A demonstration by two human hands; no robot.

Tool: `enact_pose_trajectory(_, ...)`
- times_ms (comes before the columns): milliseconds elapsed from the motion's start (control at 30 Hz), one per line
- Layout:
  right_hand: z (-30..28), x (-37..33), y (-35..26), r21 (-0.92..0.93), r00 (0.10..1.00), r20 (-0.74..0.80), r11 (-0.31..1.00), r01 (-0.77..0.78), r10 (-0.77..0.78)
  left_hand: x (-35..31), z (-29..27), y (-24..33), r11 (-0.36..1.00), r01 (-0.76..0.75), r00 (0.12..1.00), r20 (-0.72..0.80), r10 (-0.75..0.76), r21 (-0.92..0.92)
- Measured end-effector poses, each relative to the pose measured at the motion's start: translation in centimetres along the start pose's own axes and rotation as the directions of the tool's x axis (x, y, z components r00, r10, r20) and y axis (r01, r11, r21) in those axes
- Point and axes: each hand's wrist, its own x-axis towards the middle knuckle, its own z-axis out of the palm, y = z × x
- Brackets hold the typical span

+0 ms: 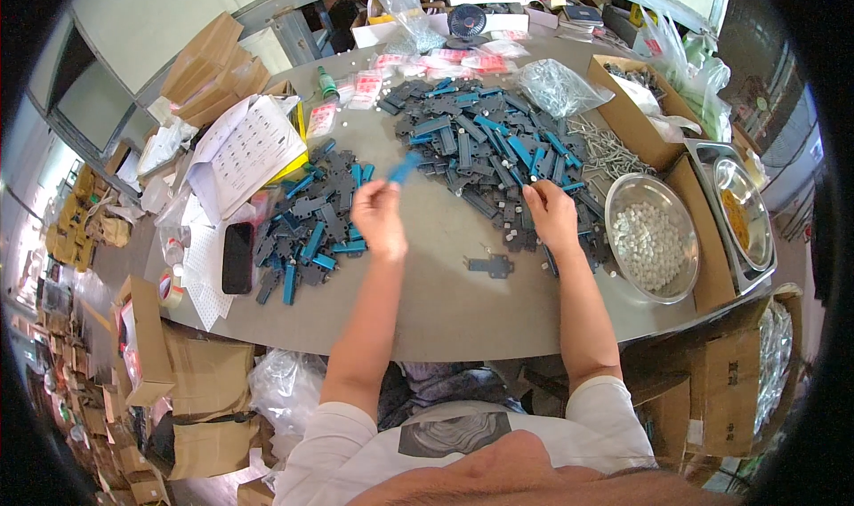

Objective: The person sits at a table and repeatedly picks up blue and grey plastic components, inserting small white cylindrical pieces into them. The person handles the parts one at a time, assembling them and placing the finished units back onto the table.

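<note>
My left hand (380, 221) is raised over the table, its fingers pinched on a flat blue plastic part (405, 167) that is smeared by motion. It lies between a smaller heap of dark grey and blue parts (334, 204) on the left and a large heap of the same kind (467, 141). At the near right side of the large heap is my right hand (553, 217). Its thumb and fingers are closed together; what they grip, if anything, is too small to tell. A single dark part (491, 266) lies on the table (436, 306) between my forearms.
A steel bowl (614, 205) of small white pieces stands at the right, beside loose screws (614, 150) and cardboard boxes (712, 239). A black phone (237, 257) and paper sheets (258, 155) lie at the left. Plastic packets (445, 60) and a small fan (467, 24) are at the back.
</note>
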Motion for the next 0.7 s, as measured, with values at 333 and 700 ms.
enact_pose_trajectory(333,0.8,-1.2,1.4,-0.342,0.983,0.181,0.938,0.049,0.014,-3.6,2.3,2.2,0.908,-0.148,0.633,0.743,-0.217,0.391)
enact_pose_trajectory(700,1.3,-1.5,1.4,-0.38,0.995,0.078,0.921,0.082,-0.057,-7.7,3.1,2.5,0.741,-0.451,0.203,0.865,-0.458,0.498)
